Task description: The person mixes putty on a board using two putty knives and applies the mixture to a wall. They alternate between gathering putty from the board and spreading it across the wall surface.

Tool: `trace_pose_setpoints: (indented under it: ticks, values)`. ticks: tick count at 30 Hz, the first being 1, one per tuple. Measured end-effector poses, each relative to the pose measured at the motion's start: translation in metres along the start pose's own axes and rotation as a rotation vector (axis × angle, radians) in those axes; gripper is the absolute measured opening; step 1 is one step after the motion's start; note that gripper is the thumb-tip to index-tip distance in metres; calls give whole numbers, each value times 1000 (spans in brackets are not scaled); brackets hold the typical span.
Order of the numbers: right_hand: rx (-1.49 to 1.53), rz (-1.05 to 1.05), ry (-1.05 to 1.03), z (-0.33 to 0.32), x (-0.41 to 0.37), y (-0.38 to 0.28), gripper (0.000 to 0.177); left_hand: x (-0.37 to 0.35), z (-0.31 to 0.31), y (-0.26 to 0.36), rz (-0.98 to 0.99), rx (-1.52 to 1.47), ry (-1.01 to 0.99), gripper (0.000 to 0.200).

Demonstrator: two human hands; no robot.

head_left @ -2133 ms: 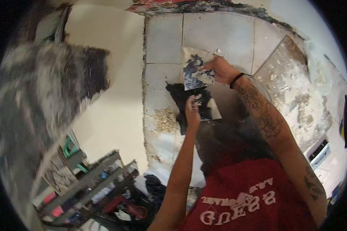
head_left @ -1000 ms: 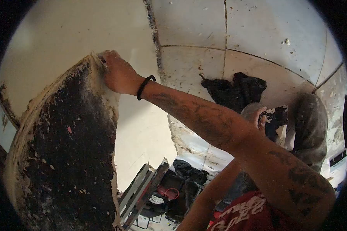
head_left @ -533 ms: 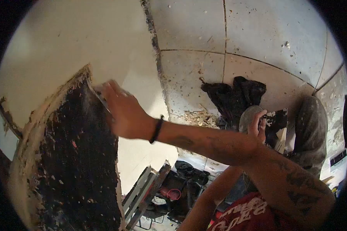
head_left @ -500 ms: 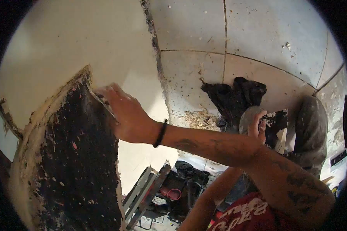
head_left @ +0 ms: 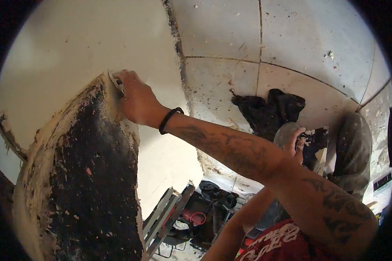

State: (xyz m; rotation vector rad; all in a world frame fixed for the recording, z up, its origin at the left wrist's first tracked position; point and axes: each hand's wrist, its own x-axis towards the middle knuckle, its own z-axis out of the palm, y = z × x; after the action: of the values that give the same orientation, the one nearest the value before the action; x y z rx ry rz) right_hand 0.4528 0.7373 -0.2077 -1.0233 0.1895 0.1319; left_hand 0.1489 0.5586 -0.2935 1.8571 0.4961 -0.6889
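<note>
My right hand point(head_left: 137, 98), with a black band at its wrist, is closed on a thin metal scraper point(head_left: 116, 81). The blade touches the pale wall point(head_left: 152, 39) at the top corner of a dark, rough patch point(head_left: 91, 174). Beige filler is smeared below the blade, along the patch's upper right edge. Across my body, my left hand point(head_left: 295, 145) grips a dark flat plate point(head_left: 315, 141) with pale residue on it. The left fingers wrap its near edge; the rest of that hand is partly hidden by my right arm.
A crumpled black cloth point(head_left: 272, 108) lies on the dirty tiled floor point(head_left: 222, 78), beside my knees. Grey slatted metal or wood point(head_left: 165, 215) leans at the lower middle, near dark items and a pink round object point(head_left: 198, 218). Debris dots the tiles.
My right hand and scraper have moved up to the patch's top corner. Fresh beige filler covers part of the dark surface there. My left hand still holds the plate.
</note>
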Motion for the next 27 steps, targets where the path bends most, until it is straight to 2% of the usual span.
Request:
trace_pose_setpoints:
  ticks: [3, 6, 9, 10, 12, 13, 14, 17, 19, 22, 25, 27]
  values:
    - [-45, 73, -72, -4, -3, -16, 52, 0, 3, -14, -72, -10, -43, 30]
    - [-152, -37, -28, 7, -20, -16, 52, 2, 1, -15, -64, -88, -64, 30]
    - [-94, -126, -10, -8, -47, -33, 52, 5, 0, -14, -4, -123, -72, 29]
    - [-44, -94, -84, -16, -50, -38, 52, 6, 0, -15, 15, -121, -75, 28]
    - [46, -4, -46, -20, -51, -28, 53, 4, 1, -16, 8, -105, -63, 28]
    - [91, 44, -28, -20, -50, -19, 53, 4, 1, -16, 3, -99, -56, 28]
    - [-20, -22, 109, -21, -42, -11, 53, 1, 2, -18, 4, -69, -48, 28]
    - [-38, -85, 132, -24, -12, 5, 52, 2, 1, -13, -17, -9, -28, 28]
    - [-4, -90, 95, -18, 0, 6, 52, 2, -3, 8, -82, -12, -4, 27]
    - [-28, -36, 27, -9, 6, 2, 52, 2, -4, 16, -72, 39, 12, 27]
    - [-95, 7, -16, -6, 10, -6, 53, 5, -6, 11, -145, -117, -70, 27]
    - [-119, -5, -21, -5, 9, -7, 54, 4, -6, 5, -47, 3, -61, 28]
